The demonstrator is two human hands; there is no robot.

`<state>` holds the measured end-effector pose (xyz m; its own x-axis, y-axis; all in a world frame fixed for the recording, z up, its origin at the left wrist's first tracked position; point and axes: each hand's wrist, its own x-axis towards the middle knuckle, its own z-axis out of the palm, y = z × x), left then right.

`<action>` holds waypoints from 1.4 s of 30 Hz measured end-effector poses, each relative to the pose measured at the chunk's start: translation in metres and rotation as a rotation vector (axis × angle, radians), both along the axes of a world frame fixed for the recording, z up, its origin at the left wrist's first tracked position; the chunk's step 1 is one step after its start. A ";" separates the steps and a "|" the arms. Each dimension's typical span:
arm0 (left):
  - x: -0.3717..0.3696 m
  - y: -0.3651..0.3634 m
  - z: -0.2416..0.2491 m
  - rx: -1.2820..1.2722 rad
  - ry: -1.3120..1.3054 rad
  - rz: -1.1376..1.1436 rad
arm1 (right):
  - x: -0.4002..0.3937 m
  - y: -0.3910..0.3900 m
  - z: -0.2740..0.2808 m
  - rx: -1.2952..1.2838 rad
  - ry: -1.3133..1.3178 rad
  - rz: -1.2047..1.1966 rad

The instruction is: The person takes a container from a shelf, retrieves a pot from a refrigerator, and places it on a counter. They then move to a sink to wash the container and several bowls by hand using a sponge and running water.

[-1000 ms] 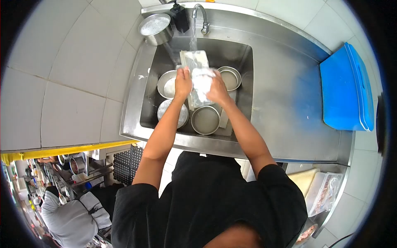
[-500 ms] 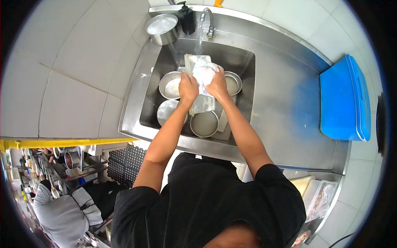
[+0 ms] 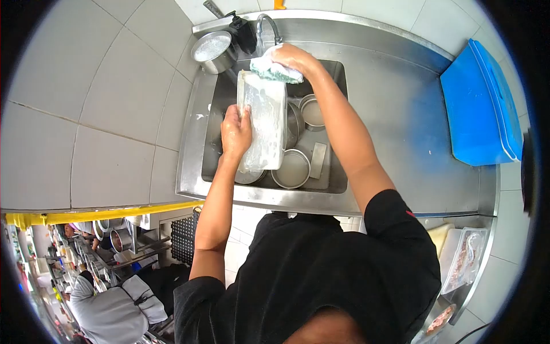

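Note:
My left hand [image 3: 236, 131] grips the left edge of a soapy, clear rectangular container [image 3: 262, 126] tilted over the steel sink [image 3: 338, 178]. A foamy white and green cloth [image 3: 275, 70] is in my right hand [image 3: 292, 57], at the container's far end just below the faucet [image 3: 269, 26]. Under and beside the container, round metal pans lie in the sink: one [image 3: 291, 169] near its front, another [image 3: 313, 110] at the right. A small flat pale piece [image 3: 318, 161] rests near the front pan.
A foam-filled metal pot [image 3: 213, 53] and a black pump bottle [image 3: 243, 34] stand at the sink's back left corner. A blue box [image 3: 478, 106] is on the right of the counter [image 3: 401, 126]. Another person [image 3: 109, 307] in grey is at lower left.
My right hand has moved up and away from my left with the cloth. The container is now turned more fully into view, held by my left hand. The view has shifted slightly.

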<state>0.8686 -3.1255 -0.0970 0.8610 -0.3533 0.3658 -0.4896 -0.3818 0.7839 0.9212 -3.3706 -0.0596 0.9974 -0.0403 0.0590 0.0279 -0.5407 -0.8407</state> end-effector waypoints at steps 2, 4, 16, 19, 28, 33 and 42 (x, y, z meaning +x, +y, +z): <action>-0.007 0.010 0.008 0.011 0.015 -0.029 | 0.007 -0.009 -0.010 0.160 0.134 0.010; -0.006 0.023 0.007 -0.029 0.049 -0.073 | 0.022 -0.025 -0.034 0.266 0.271 0.031; -0.005 0.097 0.042 -0.295 0.438 -0.036 | 0.015 -0.063 -0.119 0.794 0.532 -0.008; 0.012 0.114 0.019 -0.365 0.458 -0.017 | 0.015 -0.073 -0.159 1.079 0.701 -0.158; 0.048 0.150 -0.026 -0.474 0.631 -0.024 | -0.001 -0.070 -0.253 1.799 0.584 -0.072; 0.053 0.144 -0.031 -0.574 0.688 -0.009 | -0.037 -0.048 -0.228 1.953 0.602 -0.093; 0.077 0.132 -0.046 -0.657 0.687 0.157 | -0.064 -0.024 -0.268 1.633 0.672 -0.094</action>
<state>0.9459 -2.9937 -0.1434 0.9811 -0.1198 -0.1518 0.1748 0.2138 0.9611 0.8575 -3.3947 -0.3272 0.8213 0.3125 -0.4772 -0.4960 0.8045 -0.3269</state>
